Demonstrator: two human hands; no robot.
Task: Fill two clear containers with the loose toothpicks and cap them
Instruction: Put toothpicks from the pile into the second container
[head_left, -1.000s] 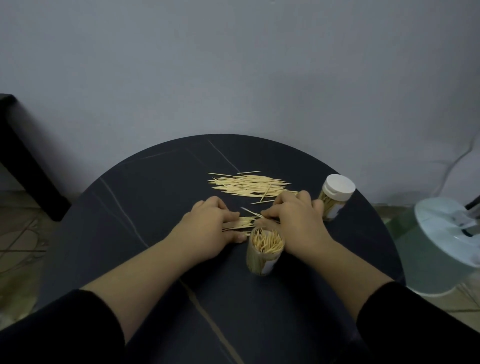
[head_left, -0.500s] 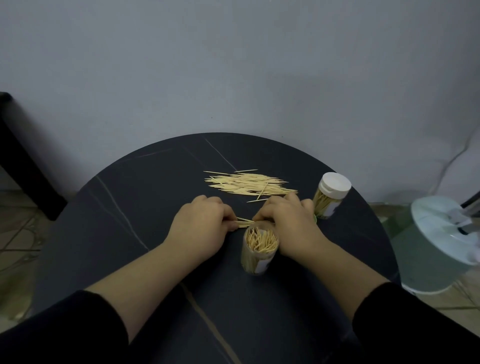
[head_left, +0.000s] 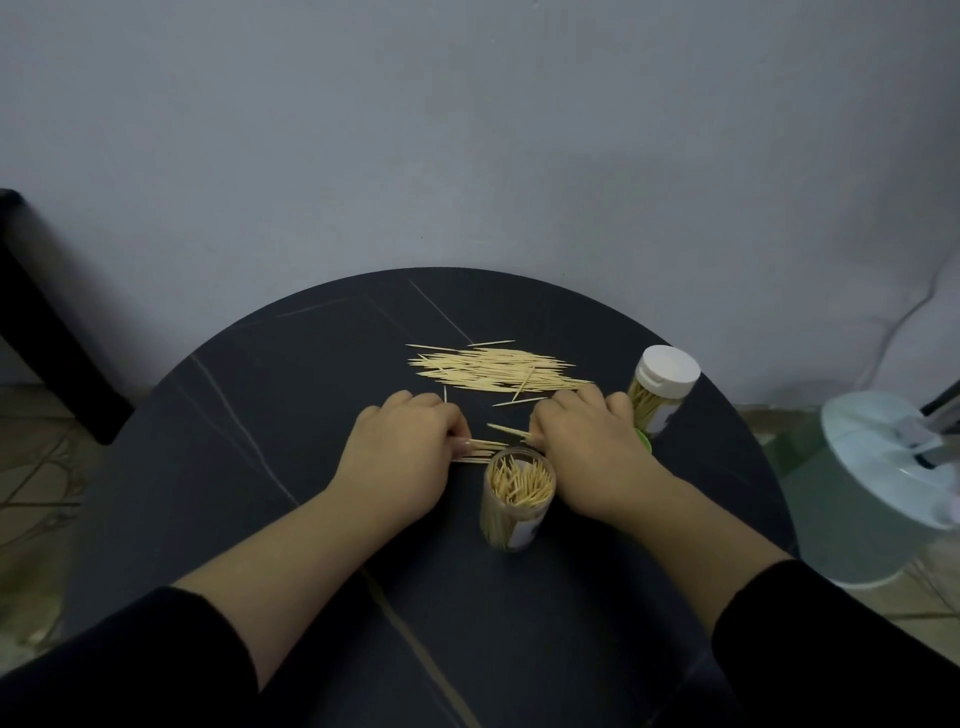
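Note:
An open clear container (head_left: 515, 499), partly filled with upright toothpicks, stands on the round black table (head_left: 249, 447) between my hands. My left hand (head_left: 402, 457) and my right hand (head_left: 582, 447) lie knuckles-up just behind it, each pinching an end of a small bundle of toothpicks (head_left: 485, 447) that lies flat on the table. A larger pile of loose toothpicks (head_left: 493, 366) lies further back. A second container with a white cap (head_left: 662, 387) stands behind my right hand, full of toothpicks. A bit of green lid (head_left: 644, 441) peeks out by my right wrist.
The table stands against a grey wall. A pale green appliance with a white top (head_left: 878, 488) sits on the floor to the right. A dark furniture leg (head_left: 47, 332) stands at the far left.
The camera has tilted slightly. My hands have spread a little apart along the small bundle; the containers and the big pile stay where they were.

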